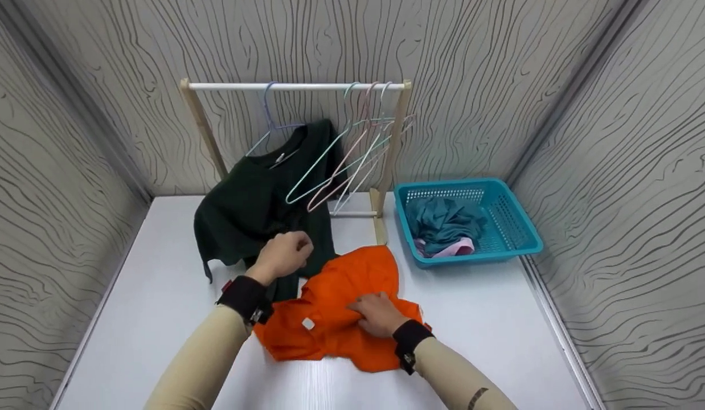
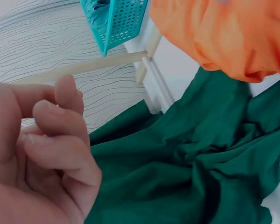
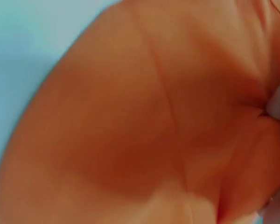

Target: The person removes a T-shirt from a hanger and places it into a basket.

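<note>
An orange shirt (image 1: 352, 285) with a white label lies crumpled at the front of the table. My right hand (image 1: 379, 314) pinches its cloth, and creases in the shirt (image 3: 130, 107) run toward a fingertip (image 3: 279, 105) in the right wrist view. My left hand (image 1: 285, 254) hovers over the lower part of a dark green shirt (image 1: 255, 199), fingers loosely curled with nothing in them. That green shirt hangs from a purple hanger (image 1: 270, 122), its lower part spread over the table and reaching to the orange shirt.
A rack with a white rail (image 1: 233, 86) and wooden posts stands at the back. Several bare hangers (image 1: 330, 181) hang at its right end. To the right is a teal basket (image 1: 526, 242) with blue-green cloth (image 1: 443, 219) and pink cloth (image 1: 458, 246). Patterned walls enclose the table.
</note>
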`<state>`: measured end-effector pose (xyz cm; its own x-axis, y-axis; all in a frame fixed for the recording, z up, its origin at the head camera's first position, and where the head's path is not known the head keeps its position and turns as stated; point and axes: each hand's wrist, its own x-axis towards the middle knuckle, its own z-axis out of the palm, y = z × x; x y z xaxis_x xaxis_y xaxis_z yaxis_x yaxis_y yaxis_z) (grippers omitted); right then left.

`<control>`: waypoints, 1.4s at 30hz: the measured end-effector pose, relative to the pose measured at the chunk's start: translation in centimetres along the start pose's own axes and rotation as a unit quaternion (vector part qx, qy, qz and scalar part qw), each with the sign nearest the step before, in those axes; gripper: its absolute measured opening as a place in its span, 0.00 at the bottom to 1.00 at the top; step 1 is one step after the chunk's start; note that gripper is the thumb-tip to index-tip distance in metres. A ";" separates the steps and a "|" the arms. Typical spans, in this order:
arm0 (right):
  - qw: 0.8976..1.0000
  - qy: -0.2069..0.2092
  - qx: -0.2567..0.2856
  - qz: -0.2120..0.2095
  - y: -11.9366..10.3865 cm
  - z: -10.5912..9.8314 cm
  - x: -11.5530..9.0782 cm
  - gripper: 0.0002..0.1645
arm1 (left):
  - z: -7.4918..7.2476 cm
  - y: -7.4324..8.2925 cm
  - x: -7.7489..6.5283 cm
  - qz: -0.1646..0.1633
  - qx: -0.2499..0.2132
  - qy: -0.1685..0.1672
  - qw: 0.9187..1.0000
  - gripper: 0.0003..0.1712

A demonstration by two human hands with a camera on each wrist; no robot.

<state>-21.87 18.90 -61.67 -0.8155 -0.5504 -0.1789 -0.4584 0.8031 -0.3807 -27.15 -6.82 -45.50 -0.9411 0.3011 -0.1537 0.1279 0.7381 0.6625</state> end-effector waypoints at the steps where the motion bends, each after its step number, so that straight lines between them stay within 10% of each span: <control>1: 1.000 0.002 0.009 0.003 0.8 -0.7 -0.7 0.18 | 0.2 -0.2 -0.2 -0.002 0.003 -0.005 1.000 0.10; 9: 0.972 0.025 0.130 0.192 5.5 -4.5 -4.8 0.22 | 2.0 -2.1 -1.0 -0.017 0.015 -0.040 0.999 0.10; 13: 0.953 -0.017 0.191 0.236 4.0 -3.7 -4.4 0.49 | 3.2 -2.6 -1.4 -0.020 0.010 -0.056 0.998 0.09; 16: 0.963 -0.036 0.111 0.244 2.0 -1.6 -3.3 0.64 | 4.1 -2.9 -1.8 -0.009 0.016 -0.057 0.998 0.08; 21: 0.957 -0.049 0.007 0.285 0.0 1.2 -1.7 0.62 | 5.4 -3.5 -2.2 -0.007 0.023 -0.057 0.998 0.08; 33: 0.976 0.016 0.045 0.214 1.2 0.0 -2.6 0.24 | 5.9 -4.6 -2.6 -0.010 0.038 -0.049 0.998 0.08; 42: 0.974 0.009 0.076 0.213 2.2 -5.9 -3.4 0.32 | 6.1 -5.3 -3.5 -0.012 0.025 -0.052 0.998 0.08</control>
<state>-22.18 23.86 -56.49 -0.9271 -0.1695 -0.3342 -0.0211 0.9141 -0.4049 -22.59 -8.12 -52.88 -0.9071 0.3421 -0.2451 0.1239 0.7736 0.6215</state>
